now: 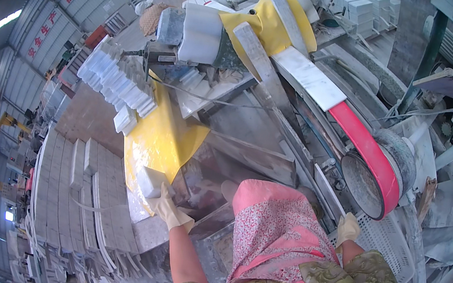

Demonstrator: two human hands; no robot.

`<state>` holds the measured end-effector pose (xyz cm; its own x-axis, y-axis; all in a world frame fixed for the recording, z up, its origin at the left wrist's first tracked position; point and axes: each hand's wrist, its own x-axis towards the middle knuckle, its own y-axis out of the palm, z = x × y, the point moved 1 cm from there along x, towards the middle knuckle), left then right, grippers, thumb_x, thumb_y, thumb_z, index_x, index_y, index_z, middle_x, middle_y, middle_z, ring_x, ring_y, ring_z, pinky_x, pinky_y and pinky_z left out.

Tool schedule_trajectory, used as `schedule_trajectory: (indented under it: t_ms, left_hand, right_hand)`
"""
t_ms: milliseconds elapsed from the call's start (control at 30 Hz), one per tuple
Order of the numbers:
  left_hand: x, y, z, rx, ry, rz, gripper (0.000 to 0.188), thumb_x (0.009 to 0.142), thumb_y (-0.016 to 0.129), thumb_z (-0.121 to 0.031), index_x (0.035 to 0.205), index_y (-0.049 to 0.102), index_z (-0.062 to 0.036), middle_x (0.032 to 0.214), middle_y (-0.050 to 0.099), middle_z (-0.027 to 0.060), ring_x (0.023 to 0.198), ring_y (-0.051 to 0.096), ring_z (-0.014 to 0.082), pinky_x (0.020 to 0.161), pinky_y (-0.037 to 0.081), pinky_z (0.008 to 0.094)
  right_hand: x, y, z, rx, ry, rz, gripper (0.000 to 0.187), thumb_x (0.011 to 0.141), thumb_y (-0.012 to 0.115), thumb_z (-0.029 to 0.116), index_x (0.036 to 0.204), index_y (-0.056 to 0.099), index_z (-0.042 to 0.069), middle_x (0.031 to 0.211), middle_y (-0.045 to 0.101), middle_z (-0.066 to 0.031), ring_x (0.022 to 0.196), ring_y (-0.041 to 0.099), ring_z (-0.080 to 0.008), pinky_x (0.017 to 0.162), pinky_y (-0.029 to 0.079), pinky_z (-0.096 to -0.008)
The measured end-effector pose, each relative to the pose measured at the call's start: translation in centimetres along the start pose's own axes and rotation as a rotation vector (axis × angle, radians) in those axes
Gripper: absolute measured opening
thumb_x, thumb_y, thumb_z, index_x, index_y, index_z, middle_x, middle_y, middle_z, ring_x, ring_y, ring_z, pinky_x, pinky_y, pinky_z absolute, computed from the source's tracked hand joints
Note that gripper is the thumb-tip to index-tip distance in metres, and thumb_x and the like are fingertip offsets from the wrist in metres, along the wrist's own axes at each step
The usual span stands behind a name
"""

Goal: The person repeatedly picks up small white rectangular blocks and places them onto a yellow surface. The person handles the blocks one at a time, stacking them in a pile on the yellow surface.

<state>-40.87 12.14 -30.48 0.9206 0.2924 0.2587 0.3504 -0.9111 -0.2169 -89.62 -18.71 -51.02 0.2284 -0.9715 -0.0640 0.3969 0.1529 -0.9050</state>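
My left hand (170,211), in a pale glove, grips the near corner of a white stone block (150,182), thumb on one side and fingers at its lower edge. The block rests on a yellow plastic sheet (166,132) draped over the bench. On the right, my right hand (349,227), also gloved, hangs low beside a white perforated crate (385,241) and the end of a thin upright slab (330,190); its fingers are too small to make out. Ahead of it, a belt sander (370,149) has a red belt and a white slab section (310,79) along its top.
Several thin white tiles (117,80) are stacked on the sheet's far end. Long grey stone slabs (61,192) stand in rows at the left. A second yellow sheet (275,22) hangs over the sander's far end. Boards and frame parts crowd the right side.
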Motion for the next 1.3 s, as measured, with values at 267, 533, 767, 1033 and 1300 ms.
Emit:
schedule_trajectory:
  t_ms: [267,533,767,1033,1300]
  left_hand:
    - [-2.4,0.3,-5.1,-0.11,-0.072,0.019,0.076,0.084,0.08,-0.022,0.144,0.042,0.0048,0.132,0.058,0.0203,0.115,0.059,0.0294,0.097,0.05,0.0403]
    - [-6.7,0.2,-11.8,-0.121,-0.323,0.06,0.074,0.088,0.076,-0.035,0.143,0.041,0.0007,0.134,0.056,0.0163,0.117,0.057,0.0292,0.096,0.049,0.0439]
    - [-4.2,1.0,-5.7,-0.51,-0.439,0.066,0.064,0.089,0.076,-0.02,0.141,0.039,-0.0107,0.125,0.06,0.0141,0.114,0.062,0.0261,0.084,0.056,0.0436]
    - [-1.4,-0.8,-4.4,0.225,-0.048,-0.109,0.064,0.075,0.085,-0.03,0.121,0.059,0.0067,0.112,0.069,0.0258,0.103,0.068,0.0367,0.09,0.053,0.0426]
    - [-1.3,0.0,-3.8,0.227,-0.05,-0.115,0.058,0.072,0.086,-0.031,0.114,0.064,0.0032,0.099,0.072,0.0246,0.093,0.071,0.0377,0.083,0.055,0.042]
  right_hand:
    - [0.2,0.1,-0.2,0.0,-0.011,0.011,0.025,0.092,0.062,0.032,0.09,0.06,0.007,0.089,0.064,-0.021,0.088,0.061,-0.0461,0.076,0.047,-0.056]
    - [0.2,-0.3,0.2,-0.022,-0.006,0.015,0.023,0.092,0.063,0.029,0.09,0.059,0.007,0.091,0.065,-0.0197,0.09,0.063,-0.044,0.079,0.049,-0.0547]
    - [0.2,0.3,-0.6,0.011,0.021,0.008,0.021,0.093,0.062,0.028,0.096,0.062,0.007,0.095,0.066,-0.0209,0.094,0.063,-0.0437,0.081,0.048,-0.0541]
    - [1.8,0.3,-1.1,-0.102,-0.235,0.15,0.035,0.099,0.054,0.033,0.104,0.06,-0.002,0.105,0.063,-0.0254,0.099,0.06,-0.0437,0.086,0.047,-0.0496]
    - [1.8,-1.2,-0.4,-0.116,-0.209,0.275,0.033,0.099,0.055,0.029,0.102,0.058,-0.004,0.102,0.062,-0.0262,0.098,0.059,-0.0454,0.085,0.046,-0.0498]
